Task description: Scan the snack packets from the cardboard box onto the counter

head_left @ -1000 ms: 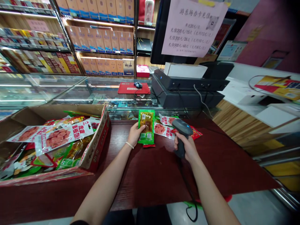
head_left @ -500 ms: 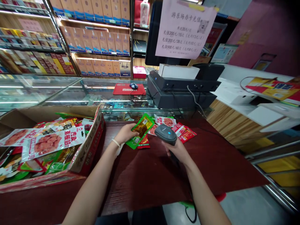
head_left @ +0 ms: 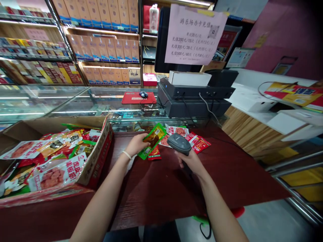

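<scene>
The left hand (head_left: 136,144) gripped a green packet (head_left: 152,140), its long axis toward two o'clock; the right hand (head_left: 189,160) clenched a scanner (head_left: 179,143) just at the packet's three o'clock.

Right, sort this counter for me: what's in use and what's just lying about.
In use: left hand holding the green packet; right hand gripping the scanner.
Lying about: red packets on the table, carton of snacks, mouse, till.
</scene>
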### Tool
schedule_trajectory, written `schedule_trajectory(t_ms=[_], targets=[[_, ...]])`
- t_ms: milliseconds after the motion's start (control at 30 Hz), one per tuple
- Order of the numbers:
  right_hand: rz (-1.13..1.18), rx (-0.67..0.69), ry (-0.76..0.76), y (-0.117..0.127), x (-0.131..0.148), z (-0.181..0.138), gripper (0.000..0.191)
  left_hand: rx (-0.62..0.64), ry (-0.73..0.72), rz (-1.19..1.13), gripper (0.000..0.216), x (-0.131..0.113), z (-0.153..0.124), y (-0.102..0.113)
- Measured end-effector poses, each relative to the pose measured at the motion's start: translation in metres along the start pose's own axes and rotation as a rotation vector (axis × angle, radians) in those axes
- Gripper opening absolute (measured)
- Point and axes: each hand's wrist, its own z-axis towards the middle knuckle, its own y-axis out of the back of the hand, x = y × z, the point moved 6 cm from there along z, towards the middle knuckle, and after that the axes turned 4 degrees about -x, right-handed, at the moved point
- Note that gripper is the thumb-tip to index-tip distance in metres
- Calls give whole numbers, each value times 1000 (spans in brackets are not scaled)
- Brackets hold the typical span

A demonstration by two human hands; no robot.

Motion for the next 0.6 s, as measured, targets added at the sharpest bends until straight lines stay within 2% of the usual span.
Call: schedule_trajectory(t_ms=[133, 233, 433, 533, 600], targets=[[60, -101, -23, 3, 2, 2, 35, -80, -45, -40, 31, -18, -5, 10], [136, -162, -23, 4, 11, 0, 33, -138, -93, -37, 33, -43, -17, 31], [189, -90, -2, -20, 43, -13, 33, -342, -156, 35, 36, -92, -65, 110], [212, -22, -21, -44, 54, -19, 34, -457, -183, 114, 35, -95, -95, 155], [222, 23, -1, -61, 60, -21, 32, -537, -167, 184, 34, -85, -116, 185]])
